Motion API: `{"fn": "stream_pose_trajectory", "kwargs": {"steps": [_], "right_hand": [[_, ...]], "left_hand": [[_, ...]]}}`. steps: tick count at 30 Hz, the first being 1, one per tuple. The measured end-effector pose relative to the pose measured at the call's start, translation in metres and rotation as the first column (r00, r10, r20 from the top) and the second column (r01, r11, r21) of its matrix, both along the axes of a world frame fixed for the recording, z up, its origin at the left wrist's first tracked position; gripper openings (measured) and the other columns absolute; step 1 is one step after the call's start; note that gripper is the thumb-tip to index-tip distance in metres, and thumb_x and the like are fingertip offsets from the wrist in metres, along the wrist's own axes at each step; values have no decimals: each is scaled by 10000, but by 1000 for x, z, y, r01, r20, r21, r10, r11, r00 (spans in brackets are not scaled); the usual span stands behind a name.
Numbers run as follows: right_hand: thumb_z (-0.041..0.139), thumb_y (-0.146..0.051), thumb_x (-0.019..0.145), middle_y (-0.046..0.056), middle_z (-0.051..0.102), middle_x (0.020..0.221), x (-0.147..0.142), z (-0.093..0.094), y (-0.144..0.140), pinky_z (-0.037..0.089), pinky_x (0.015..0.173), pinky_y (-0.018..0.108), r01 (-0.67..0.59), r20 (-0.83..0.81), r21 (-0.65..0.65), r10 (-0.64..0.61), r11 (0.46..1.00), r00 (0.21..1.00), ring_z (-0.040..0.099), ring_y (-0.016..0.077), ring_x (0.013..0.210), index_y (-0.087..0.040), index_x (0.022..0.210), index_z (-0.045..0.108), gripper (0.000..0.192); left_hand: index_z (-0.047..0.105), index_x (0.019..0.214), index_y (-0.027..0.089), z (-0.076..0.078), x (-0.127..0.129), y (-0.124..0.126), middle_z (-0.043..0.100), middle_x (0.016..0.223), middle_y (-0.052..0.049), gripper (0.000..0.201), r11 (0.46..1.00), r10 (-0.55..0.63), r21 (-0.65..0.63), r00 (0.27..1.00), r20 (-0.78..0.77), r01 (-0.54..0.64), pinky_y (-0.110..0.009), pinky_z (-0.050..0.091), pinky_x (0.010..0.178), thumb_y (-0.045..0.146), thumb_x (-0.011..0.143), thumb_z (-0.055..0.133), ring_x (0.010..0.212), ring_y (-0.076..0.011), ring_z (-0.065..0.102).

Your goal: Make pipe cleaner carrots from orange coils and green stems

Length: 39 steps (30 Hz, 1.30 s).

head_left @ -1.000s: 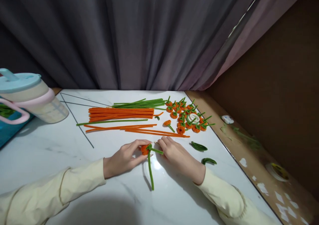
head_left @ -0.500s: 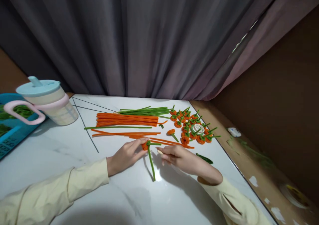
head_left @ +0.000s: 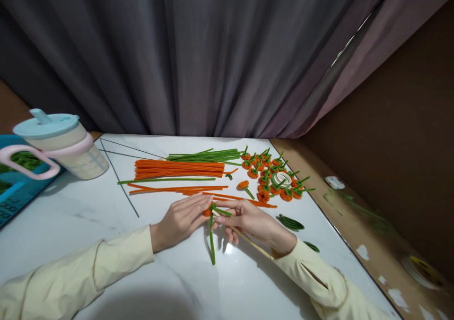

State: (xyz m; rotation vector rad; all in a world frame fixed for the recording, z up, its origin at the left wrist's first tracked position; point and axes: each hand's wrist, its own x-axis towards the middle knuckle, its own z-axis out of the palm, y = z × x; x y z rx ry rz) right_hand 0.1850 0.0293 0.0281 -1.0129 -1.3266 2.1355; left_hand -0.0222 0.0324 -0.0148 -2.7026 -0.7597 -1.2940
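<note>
A small orange pipe-cleaner flower [head_left: 207, 211] with a green stem [head_left: 212, 239] is lying on the white table [head_left: 71, 216], pinched between the two hands near the table's middle. It is looking very light and fuzzy, with a wire core that probably bends easily and keeps its shape, so the coiled orange head is the safest place to hold. The left hand [head_left: 180, 220] is closing its fingertips on the orange head, fingers nearly straight. The right hand [head_left: 253, 221] is gripping a thin wooden stick [head_left: 248, 238] and touching the green stem just beside the head. Behind them, orange pipe cleaners [head_left: 179, 168] and green pipe cleaners [head_left: 204, 156] are lying in bundles, with finished flowers [head_left: 271, 178] to the right and a lidded cup [head_left: 62, 145] well apart at the left
</note>
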Motion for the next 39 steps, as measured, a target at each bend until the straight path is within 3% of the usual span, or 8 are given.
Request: {"fn": "stream_pose_trajectory", "kwargs": {"steps": [7, 11, 16, 20, 26, 30, 34, 39], "right_hand": [[727, -372, 724, 31, 651, 726, -2, -3, -1, 451, 427, 170, 48, 19, 87, -50, 995, 999, 511, 48, 435, -100, 925, 687, 340], [659, -401, 787, -22, 564, 522, -1, 2, -2, 429, 419, 169, -1, 107, 208, -21, 978, 994, 483, 52, 392, -104, 714, 647, 306], [628, -428, 797, -37, 520, 483, -2, 3, -3, 448, 420, 189, -22, 174, 267, -26, 963, 984, 487, 69, 389, -113, 702, 619, 329], [570, -411, 832, -38, 525, 511, 1, -2, -3, 439, 399, 198, -31, 234, 325, -48, 945, 971, 489, 80, 380, -111, 841, 657, 313], [448, -219, 905, -62, 508, 460, 3, 7, -6, 429, 494, 201, -198, 464, 555, -104, 808, 880, 483, 86, 376, -141, 1058, 634, 253], [510, -178, 876, -38, 563, 531, 3, 14, -6, 412, 523, 203, -244, 528, 665, -214, 706, 822, 492, 98, 435, -145, 1020, 628, 189], [558, -229, 867, 24, 673, 782, 4, 13, -3, 449, 621, 222, -258, 498, 736, -242, 626, 833, 585, 134, 628, -175, 943, 671, 146], [541, -127, 856, 84, 644, 960, 5, 10, -2, 484, 747, 288, -305, 457, 811, -217, 500, 862, 601, 183, 826, -173, 1139, 616, 296]], "left_hand": [[582, 1071, 76, 4, 2, -1, 705, 968, -145, 244, 1000, -5, 26, 1000, -17, 6, -379, 577, 841, 183, 852, 585, 929, -234, 670], [581, 1058, 86, 2, 2, 0, 708, 923, -124, 240, 1000, -17, 4, 1000, -7, 17, -379, 581, 834, 206, 851, 595, 877, -217, 677], [569, 1067, 78, 1, 2, 0, 705, 923, -124, 251, 999, -40, -12, 999, -16, 40, -380, 583, 831, 200, 850, 599, 879, -218, 673], [564, 1082, 88, 2, 3, 0, 705, 929, -122, 263, 999, -37, -3, 999, 2, 37, -361, 589, 808, 196, 846, 604, 884, -216, 674], [568, 1058, 106, 2, 4, -1, 702, 897, -110, 262, 997, -35, -72, 997, 65, 40, -332, 588, 781, 239, 838, 619, 852, -205, 678], [561, 1050, 118, 0, 3, -1, 694, 891, -103, 257, 991, -44, -120, 997, 69, 52, -340, 586, 773, 252, 838, 618, 867, -215, 673], [559, 1037, 110, 1, 4, -3, 689, 883, -108, 238, 986, -75, -145, 995, 66, 84, -351, 581, 780, 214, 832, 621, 861, -221, 670], [548, 1077, 114, 4, 5, -3, 687, 906, -104, 271, 981, -122, -143, 990, 77, 132, -356, 572, 813, 183, 826, 621, 861, -207, 663]]}}
